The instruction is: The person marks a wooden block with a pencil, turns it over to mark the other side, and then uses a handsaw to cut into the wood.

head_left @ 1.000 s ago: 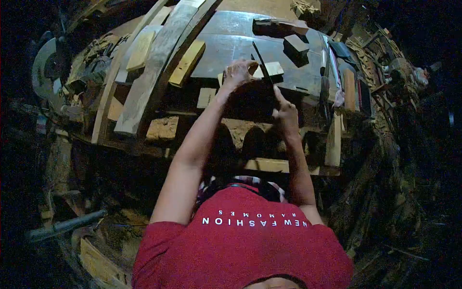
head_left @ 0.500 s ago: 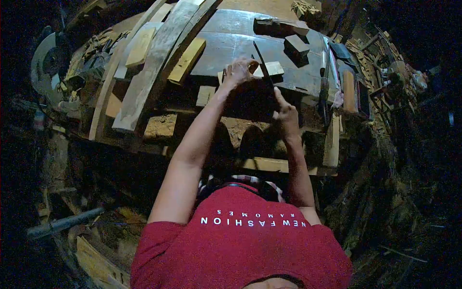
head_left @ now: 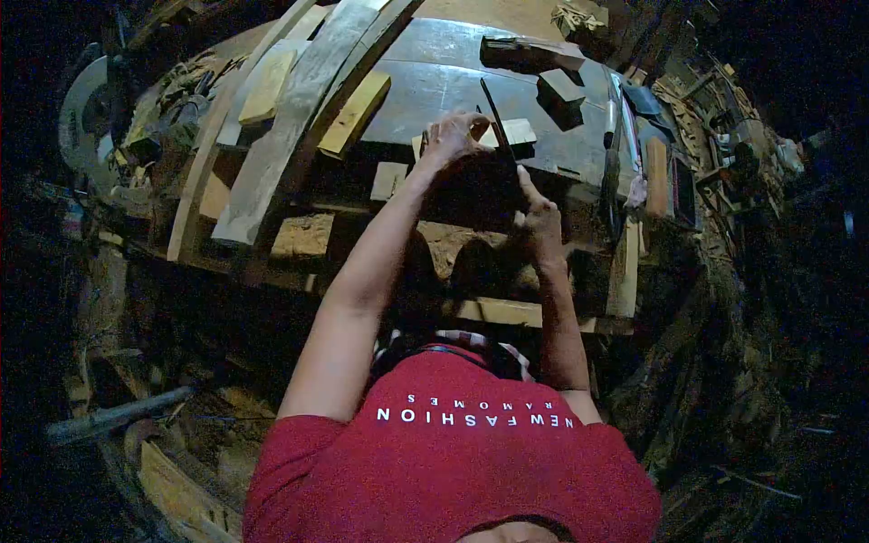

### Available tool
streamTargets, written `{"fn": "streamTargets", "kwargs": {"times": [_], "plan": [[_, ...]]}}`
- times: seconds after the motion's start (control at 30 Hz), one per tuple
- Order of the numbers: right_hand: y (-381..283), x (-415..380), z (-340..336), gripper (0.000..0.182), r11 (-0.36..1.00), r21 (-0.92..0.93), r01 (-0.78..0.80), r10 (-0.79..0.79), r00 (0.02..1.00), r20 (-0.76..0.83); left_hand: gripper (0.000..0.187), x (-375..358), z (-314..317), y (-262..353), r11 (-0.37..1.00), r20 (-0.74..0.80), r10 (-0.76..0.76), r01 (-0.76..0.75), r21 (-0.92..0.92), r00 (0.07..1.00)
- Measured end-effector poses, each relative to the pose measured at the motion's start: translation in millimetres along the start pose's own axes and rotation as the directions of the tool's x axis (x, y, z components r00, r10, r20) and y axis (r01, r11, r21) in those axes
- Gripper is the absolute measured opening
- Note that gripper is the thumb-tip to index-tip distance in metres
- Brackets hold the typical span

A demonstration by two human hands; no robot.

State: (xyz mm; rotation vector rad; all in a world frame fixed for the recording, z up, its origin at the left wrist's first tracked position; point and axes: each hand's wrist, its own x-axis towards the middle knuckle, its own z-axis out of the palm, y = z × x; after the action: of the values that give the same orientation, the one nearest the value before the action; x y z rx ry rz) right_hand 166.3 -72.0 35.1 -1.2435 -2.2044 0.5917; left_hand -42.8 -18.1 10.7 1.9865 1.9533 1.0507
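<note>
My right hand (head_left: 541,222) is closed around the near end of a long, thin, dark-bladed tool (head_left: 494,113), its index finger stretched along it. The blade points away from me and crosses over a pale wood piece (head_left: 520,132) lying near the front edge of the metal-topped bench (head_left: 425,86). To the left of the blade, my left hand (head_left: 450,140) is closed over the wood, thumb and fingers curled towards the blade. Pale wood also shows just left of this hand. Shadow hides the underside of the left hand and the tool's handle.
Long boards (head_left: 290,136) lie across the bench's left side, beside a yellowish wood block (head_left: 356,116). At the back right are a wood block (head_left: 561,86) and a dark timber offcut (head_left: 529,52). A large round blade (head_left: 83,113) stands far left.
The view has shifted slightly. Both hands and the dark blade keep nearly the same place over the wood piece.
</note>
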Motion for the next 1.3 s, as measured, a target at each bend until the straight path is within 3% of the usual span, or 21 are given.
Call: {"fn": "streamTargets", "kwargs": {"times": [0.03, 0.07, 0.2, 0.3, 0.37, 0.4, 0.47, 0.5, 0.6, 0.63, 0.7, 0.73, 0.87, 0.93, 1.07, 1.1, 1.2, 1.27, 1.3], "plan": [[-0.9, -2.9, -0.2, 0.065, 0.999, -0.047, -0.026, 0.027, 1.000, 0.007, 0.049, -0.7, 0.7, -0.8, 0.999, 0.019, 0.027, -0.026, -0.045, 0.999], [12.2, 6.6, 8.1, 0.062, 0.995, 0.044, 0.093, -0.091, 0.995, -0.047, 0.049, -3.2, 2.2, -0.2, 0.999, 0.024, 0.024, -0.022, -0.047, 0.999], [13.4, 62.5, 21.6, 0.057, 0.982, 0.125, 0.145, -0.142, 0.989, -0.031, 0.049, -1.2, 1.2, 3.2, 1.000, -0.014, -0.003, 0.003, 0.026, 1.000], [17.8, 74.5, 30.1, 0.062, 0.997, -0.020, 0.075, -0.074, 0.997, 0.022, 0.050, 1.6, 6.3, -3.6, 0.998, -0.044, 0.017, -0.014, 0.063, 0.999], [45.8, 60.9, 42.0, 0.063, 0.980, 0.159, 0.120, -0.121, 0.993, -0.003, 0.049, -2.1, 9.4, -5.1, 0.999, -0.042, 0.025, -0.023, 0.048, 0.999], [32.9, 47.8, 30.7, 0.063, 0.981, 0.156, 0.119, -0.121, 0.993, 0.001, 0.049, -0.5, 10.6, -6.7, 0.999, -0.058, 0.027, -0.025, 0.035, 0.998], [-8.3, 10.2, -4.8, 0.063, 0.980, -0.114, -0.165, 0.181, 0.972, 0.149, 0.049, -2.8, 11.4, -5.9, 1.000, -0.072, 0.020, -0.019, 0.011, 0.997], [-6.2, 5.9, -4.9, 0.063, 0.979, -0.121, -0.166, 0.184, 0.971, 0.155, 0.049, -3.6, 7.4, -2.6, 0.999, -0.075, 0.021, -0.018, 0.033, 0.997], [10.5, 7.3, 6.5, 0.062, 0.998, -0.002, 0.065, -0.065, 0.997, -0.038, 0.052, 2.5, 25.2, -18.5, 1.000, -0.066, 0.030, -0.029, 0.010, 0.997], [19.5, 19.5, 13.6, 0.062, 0.998, 0.000, 0.067, -0.067, 0.997, -0.034, 0.056, 5.3, 31.4, -25.2, 0.999, -0.064, 0.041, -0.043, -0.032, 0.997], [32.7, 52.4, 27.2, 0.056, 0.965, 0.262, 0.002, -0.021, 0.997, 0.073, 0.053, -2.0, 12.3, -6.0, 1.000, -0.065, 0.013, -0.012, 0.024, 0.998], [29.6, 67.7, 33.9, 0.053, 0.955, 0.295, 0.024, -0.044, 0.997, 0.060, 0.049, -4.6, 5.7, 0.4, 0.997, -0.062, -0.017, 0.022, 0.075, 0.998], [17.8, 63.5, 26.5, 0.059, 0.985, 0.156, 0.069, -0.075, 0.997, 0.035, 0.049, -2.9, 13.2, -7.4, 0.998, -0.093, 0.048, -0.044, 0.038, 0.994], [11.8, 37.8, 18.4, 0.061, 0.983, -0.145, 0.110, -0.112, 0.994, -0.009, 0.049, -4.2, 12.1, -5.0, 0.995, -0.123, 0.047, -0.035, 0.091, 0.991], [0.6, -8.3, 0.8, 0.072, 0.992, -0.123, -0.039, 0.046, 0.997, 0.060, 0.047, -3.8, 14.1, -3.0, 0.999, -0.136, -0.008, 0.015, 0.051, 0.991], [1.2, -6.0, 1.3, 0.072, 0.991, -0.124, -0.042, 0.050, 0.997, 0.061, 0.046, -2.9, 12.1, -4.7, 0.998, -0.133, 0.037, -0.030, 0.054, 0.990], [13.5, 27.0, 14.5, 0.065, 0.999, 0.017, 0.044, -0.044, 0.999, 0.018, 0.044, -9.1, 3.1, 4.0, 0.997, -0.101, 0.040, -0.033, 0.073, 0.994], [43.1, 61.6, 37.7, 0.058, 0.976, 0.094, 0.199, -0.196, 0.980, -0.040, 0.043, -5.5, 3.2, 4.0, 0.996, -0.086, 0.004, 0.004, 0.093, 0.996], [41.3, 64.7, 38.1, 0.058, 0.974, 0.097, 0.204, -0.201, 0.979, -0.042, 0.045, -1.8, 15.1, -7.3, 1.000, -0.069, 0.012, -0.011, 0.024, 0.998]]}}
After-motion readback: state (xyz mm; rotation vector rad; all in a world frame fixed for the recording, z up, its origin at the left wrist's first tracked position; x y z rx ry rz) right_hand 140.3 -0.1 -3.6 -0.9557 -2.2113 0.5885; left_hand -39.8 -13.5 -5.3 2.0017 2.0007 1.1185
